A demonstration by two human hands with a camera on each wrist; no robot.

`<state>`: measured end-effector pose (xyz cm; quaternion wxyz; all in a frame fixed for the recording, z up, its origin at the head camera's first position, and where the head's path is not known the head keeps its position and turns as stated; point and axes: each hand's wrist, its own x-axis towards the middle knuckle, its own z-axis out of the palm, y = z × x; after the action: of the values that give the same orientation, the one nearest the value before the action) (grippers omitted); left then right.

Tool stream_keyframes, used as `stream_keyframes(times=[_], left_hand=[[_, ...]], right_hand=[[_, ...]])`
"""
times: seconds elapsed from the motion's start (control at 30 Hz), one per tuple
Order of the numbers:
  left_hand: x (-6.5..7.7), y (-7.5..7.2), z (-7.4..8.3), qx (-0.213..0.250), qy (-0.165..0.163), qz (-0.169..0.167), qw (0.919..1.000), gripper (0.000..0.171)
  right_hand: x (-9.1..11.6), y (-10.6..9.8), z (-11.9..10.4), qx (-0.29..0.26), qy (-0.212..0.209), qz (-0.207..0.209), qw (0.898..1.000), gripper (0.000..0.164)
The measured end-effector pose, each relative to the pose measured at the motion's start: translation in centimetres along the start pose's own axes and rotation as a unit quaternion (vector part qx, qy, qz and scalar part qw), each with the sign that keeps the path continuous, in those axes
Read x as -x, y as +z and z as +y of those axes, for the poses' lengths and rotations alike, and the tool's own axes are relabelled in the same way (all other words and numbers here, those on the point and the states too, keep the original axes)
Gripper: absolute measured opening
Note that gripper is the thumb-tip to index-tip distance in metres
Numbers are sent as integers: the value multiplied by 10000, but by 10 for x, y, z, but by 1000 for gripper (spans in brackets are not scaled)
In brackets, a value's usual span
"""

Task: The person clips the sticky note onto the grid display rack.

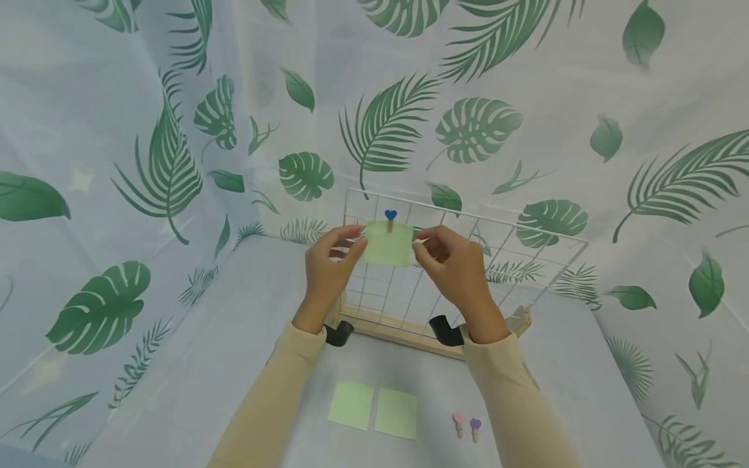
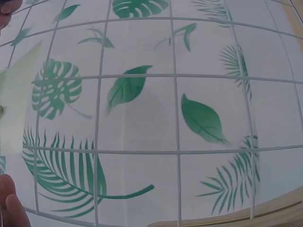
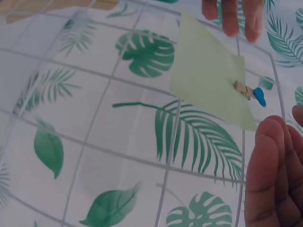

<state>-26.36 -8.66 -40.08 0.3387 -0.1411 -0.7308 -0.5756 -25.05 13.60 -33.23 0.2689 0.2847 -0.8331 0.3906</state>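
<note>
A pale green sticky note [image 1: 387,244] hangs on the white wire grid [image 1: 445,273] under a clothespin with a blue heart [image 1: 390,214]. My left hand [image 1: 329,263] is beside the note's left edge, its fingers loosely bent and a little apart from the paper. My right hand [image 1: 453,263] stands at the opposite edge, fingertips close to the upper corner. In the right wrist view the clothespin [image 3: 248,92] grips the top of the note [image 3: 208,71], with right-hand fingers [image 3: 272,175] below and left-hand fingers [image 3: 232,16] above in that image. Neither hand holds anything.
Two more green notes, a left one [image 1: 352,405] and a right one [image 1: 396,413], lie on the white table. To their right are a pink heart clothespin [image 1: 458,424] and a purple one [image 1: 475,429]. A wooden base [image 1: 404,333] supports the grid; leaf-patterned cloth hangs behind.
</note>
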Motion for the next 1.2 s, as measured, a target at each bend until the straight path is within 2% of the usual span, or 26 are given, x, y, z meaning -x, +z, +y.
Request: stream_keyframes(times=[0.17, 0.33, 0.53, 0.9, 1.2], left_hand=[[8, -7, 6, 236, -195, -196, 9993, 32], [14, -14, 13, 449, -290, -379, 9979, 37], [21, -19, 16, 527, -335, -670, 9958, 34], [33, -24, 14, 566, -235, -1041, 9927, 39], [43, -26, 10, 584, -365, -1257, 9897, 50]], right_hand=[[11, -6, 2, -307, 125, 30, 9994, 14], [21, -12, 3, -712, 476, -73, 9963, 18], [34, -20, 5, -1030, 712, -228, 9919, 21], [52, -24, 13, -1343, 514, -347, 9890, 25], [64, -27, 20, -1561, 468, -502, 9854, 30]])
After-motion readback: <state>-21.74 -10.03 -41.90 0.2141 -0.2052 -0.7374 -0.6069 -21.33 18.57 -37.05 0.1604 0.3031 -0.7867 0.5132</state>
